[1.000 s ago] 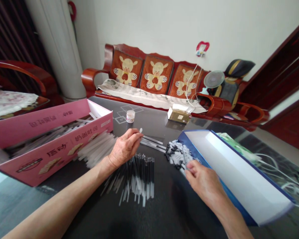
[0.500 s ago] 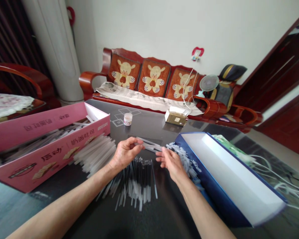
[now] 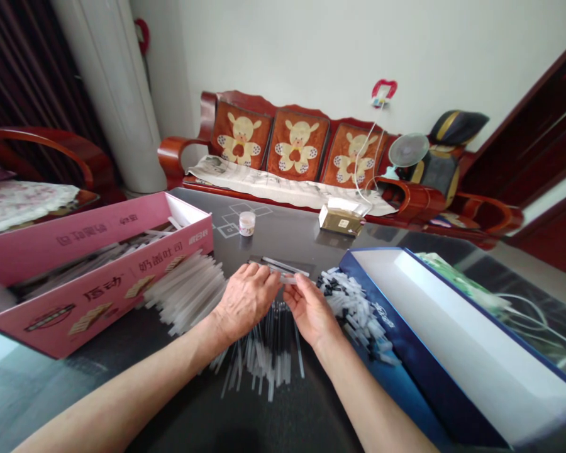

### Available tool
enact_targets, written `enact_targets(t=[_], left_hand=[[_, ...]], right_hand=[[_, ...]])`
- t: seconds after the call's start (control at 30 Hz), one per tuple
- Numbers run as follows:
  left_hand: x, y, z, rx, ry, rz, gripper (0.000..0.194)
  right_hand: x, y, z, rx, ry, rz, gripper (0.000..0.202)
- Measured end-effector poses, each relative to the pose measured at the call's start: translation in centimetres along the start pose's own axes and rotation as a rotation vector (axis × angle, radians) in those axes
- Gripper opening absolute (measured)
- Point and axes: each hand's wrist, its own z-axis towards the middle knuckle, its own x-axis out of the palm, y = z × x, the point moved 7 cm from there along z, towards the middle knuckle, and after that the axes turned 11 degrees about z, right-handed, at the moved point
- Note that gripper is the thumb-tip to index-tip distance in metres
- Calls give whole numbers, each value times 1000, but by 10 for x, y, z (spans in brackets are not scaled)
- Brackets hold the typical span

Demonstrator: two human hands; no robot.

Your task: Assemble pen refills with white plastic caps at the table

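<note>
Landmark on the tabletop: a spread-out fan of slim, straight plastic tubes (image 3: 270,371), dark toward the far part and whitish at the near ends, is laid on a glossy black table (image 3: 311,415).
Left hand: the bare left hand (image 3: 248,297) is held over the far part of the fan, back upward; its fingers are curled in, and whether anything is gripped by them cannot be told, as the fingertips are hidden.
Right hand: the bare right hand (image 3: 311,309) is held at the far right edge of the fan, palm turned inward, thumb and fingers closed narrowly on a slender translucent plastic piece (image 3: 290,278).
Slender piece: it is held just beyond the fan, with its left end near the left fingers.
Loose tubes: thin clear tubes (image 3: 287,267) are seen lying beyond the fan, past the hands.
Pale bundle: a thick sheaf of frosted white plastic tubes (image 3: 186,292) is laid left of the fan.
Small parts: a heap of short white and black plastic pieces (image 3: 353,308) is piled right of the fan.
Boxes: a long pink printed cardboard box (image 3: 106,294), with tubes inside, is set farther left of the fan; a long dark-blue, white-lined box (image 3: 419,352) is set farther right of it.
</note>
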Motion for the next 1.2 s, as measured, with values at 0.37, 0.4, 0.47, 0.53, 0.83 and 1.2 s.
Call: enact_targets(t=[0.37, 0.4, 0.47, 0.53, 0.83, 1.2], left_hand=[[26, -13, -9, -81, 184, -132, 25], [25, -13, -9, -84, 195, -157, 26], [21, -13, -7, -92, 179, -251, 27], [14, -10, -4, -122, 132, -416, 26], [30, -27, -11, -348, 572, -1365, 36], [30, 62, -1, -320, 486, -203, 27]], right_hand=[[6, 1, -5, -76, 27, -108, 19], [8, 3, -6, -95, 37, -121, 18], [10, 3, -7, -117, 51, -146, 16], [11, 4, -7, -130, 59, -177, 15], [-3, 50, 6, -204, 6, -21, 21], [-4, 22, -4, -372, 114, -686, 23]])
